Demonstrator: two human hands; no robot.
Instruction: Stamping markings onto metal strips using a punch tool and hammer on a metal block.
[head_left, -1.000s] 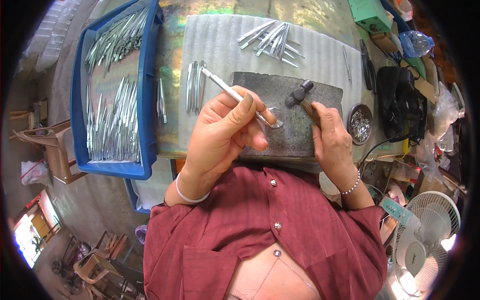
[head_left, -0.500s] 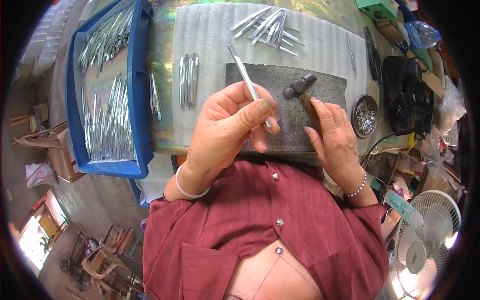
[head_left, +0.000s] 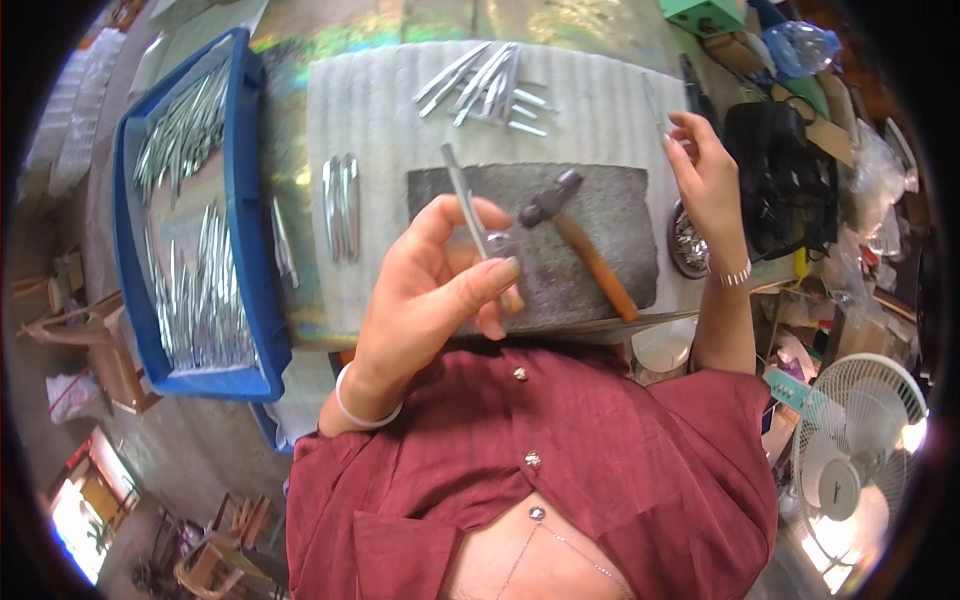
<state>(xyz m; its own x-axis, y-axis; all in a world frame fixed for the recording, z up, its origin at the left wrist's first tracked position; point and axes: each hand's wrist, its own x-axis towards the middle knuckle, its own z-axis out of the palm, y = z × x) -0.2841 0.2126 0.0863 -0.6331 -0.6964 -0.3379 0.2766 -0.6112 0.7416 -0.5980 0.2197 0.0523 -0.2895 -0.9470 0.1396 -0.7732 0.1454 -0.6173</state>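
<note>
Hands (head_left: 425, 300) apart, left pinching metal strip (head_left: 464, 196)

Just to the right of the right hand (head_left: 711, 182) I see a bulky black bundle (head_left: 765, 175), with crumpled clear plastic wrapping (head_left: 882, 160) farther out that way. Ahead of that same hand sits a pale green, box-shaped case (head_left: 705, 14), and beside it a clear, bluish plastic bottle (head_left: 802, 48). Back from the hand, and farther right, stands a white electric fan with a round wire grille (head_left: 840, 487). Well off to the left of the left hand (head_left: 415, 295) there's a brown chair (head_left: 95, 350), a white plastic bag (head_left: 72, 398) near it.
</note>
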